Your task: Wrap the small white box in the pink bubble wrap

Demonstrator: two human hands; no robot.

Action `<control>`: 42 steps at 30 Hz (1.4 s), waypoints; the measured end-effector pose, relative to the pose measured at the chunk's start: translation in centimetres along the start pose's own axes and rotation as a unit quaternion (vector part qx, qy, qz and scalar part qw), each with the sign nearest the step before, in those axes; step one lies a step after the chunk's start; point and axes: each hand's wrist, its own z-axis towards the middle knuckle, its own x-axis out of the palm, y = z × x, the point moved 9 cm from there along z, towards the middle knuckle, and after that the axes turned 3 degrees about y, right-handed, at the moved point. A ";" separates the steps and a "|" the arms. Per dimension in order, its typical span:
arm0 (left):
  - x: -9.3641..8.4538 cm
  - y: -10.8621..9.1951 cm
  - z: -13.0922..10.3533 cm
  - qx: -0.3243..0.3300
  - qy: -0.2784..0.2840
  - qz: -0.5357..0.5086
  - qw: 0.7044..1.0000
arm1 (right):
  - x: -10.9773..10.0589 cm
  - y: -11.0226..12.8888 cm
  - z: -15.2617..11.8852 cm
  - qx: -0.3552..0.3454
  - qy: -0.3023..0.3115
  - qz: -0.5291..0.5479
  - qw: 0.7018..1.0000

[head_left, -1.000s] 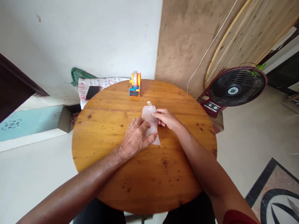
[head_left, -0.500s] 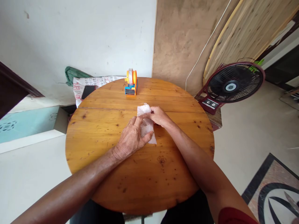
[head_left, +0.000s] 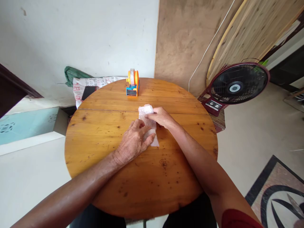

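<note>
Near the frame's centre on the worktop (head_left: 123,180), the plastic wrap (head_left: 151,123), seemingly light and soft, best held by its edges, is pinched by the right hand's (head_left: 163,117) grip, the left hand (head_left: 134,139) resting loosely spread upon it.

1 strip of pale, translucent plastic wrap (head_left: 149,122) lies lengthwise, near to far, around the middle of the wooden table (head_left: 152,190). Its far end is crinkled and shiny; its near end looks flatter, slanting right. Its middle is partly hidden.
</note>
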 end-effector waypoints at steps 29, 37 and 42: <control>0.0 0.3 -0.3 -0.044 0.026 0.038 0.998 | 1.1 1.2 -2.9 -0.039 -0.019 0.373 0.927; -0.6 1.8 -0.3 -0.150 0.000 0.034 0.988 | 1.4 2.3 -3.6 -0.034 -0.014 0.367 0.930; -0.5 2.3 -0.5 -0.173 -0.033 0.015 0.984 | 1.5 2.4 -3.5 -0.027 -0.019 0.367 0.930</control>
